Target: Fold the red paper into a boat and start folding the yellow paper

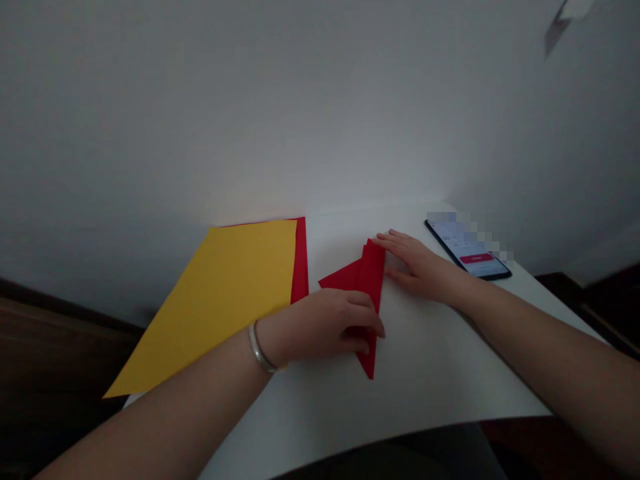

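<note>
A folded sheet of red paper (369,273) lies on the white table, with a pointed flap out to the left and a narrow tip toward me. My left hand (334,323) reaches across its lower part, fingers curled over the right edge and the thumb near the lower tip. That hand covers part of the folds. At the paper's top right corner, my right hand (417,267) rests with fingers stretched out and the fingertips touching the edge. Its thumb is apart from the fingers, near the paper's right side.
To the left lies a large yellow sheet (220,287) over red paper (301,267), its near left corner jutting past the table edge. A phone (477,259) with a lit screen lies at the right. Behind the white table (320,413) stands a pale wall (310,113).
</note>
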`<state>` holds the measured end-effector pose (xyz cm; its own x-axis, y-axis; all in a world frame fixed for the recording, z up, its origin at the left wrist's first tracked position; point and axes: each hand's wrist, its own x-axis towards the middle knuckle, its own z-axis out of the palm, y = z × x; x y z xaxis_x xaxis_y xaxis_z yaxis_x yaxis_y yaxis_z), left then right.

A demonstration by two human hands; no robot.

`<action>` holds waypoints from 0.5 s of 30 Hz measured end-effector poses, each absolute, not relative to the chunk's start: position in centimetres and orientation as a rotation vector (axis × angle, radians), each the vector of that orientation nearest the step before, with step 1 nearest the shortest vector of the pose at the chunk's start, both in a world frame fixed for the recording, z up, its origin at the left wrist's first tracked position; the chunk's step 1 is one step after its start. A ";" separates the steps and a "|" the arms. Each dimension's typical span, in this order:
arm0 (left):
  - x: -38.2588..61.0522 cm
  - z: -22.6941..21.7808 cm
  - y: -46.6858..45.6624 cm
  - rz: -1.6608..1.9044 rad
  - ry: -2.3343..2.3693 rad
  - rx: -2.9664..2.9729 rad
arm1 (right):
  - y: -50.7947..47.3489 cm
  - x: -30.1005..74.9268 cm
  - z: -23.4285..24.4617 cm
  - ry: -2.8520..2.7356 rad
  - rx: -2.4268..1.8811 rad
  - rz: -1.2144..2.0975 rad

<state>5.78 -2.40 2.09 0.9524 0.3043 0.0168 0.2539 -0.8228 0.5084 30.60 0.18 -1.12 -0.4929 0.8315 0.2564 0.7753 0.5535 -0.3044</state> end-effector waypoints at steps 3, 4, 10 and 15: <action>6.0 2.4 -2.8 0.120 0.387 2.550 | 0.6 30.7 -1.4 -2.409 -1.325 0.195; 6.1 2.5 -2.9 0.116 0.382 2.545 | 0.7 30.7 -1.5 -2.409 -1.320 0.189; 5.8 2.4 -3.4 0.198 0.526 2.679 | 1.0 31.1 -1.2 -2.360 -1.375 0.186; 5.0 1.0 -3.2 0.004 1.128 2.576 | 0.6 31.3 -0.6 -2.214 -1.524 0.379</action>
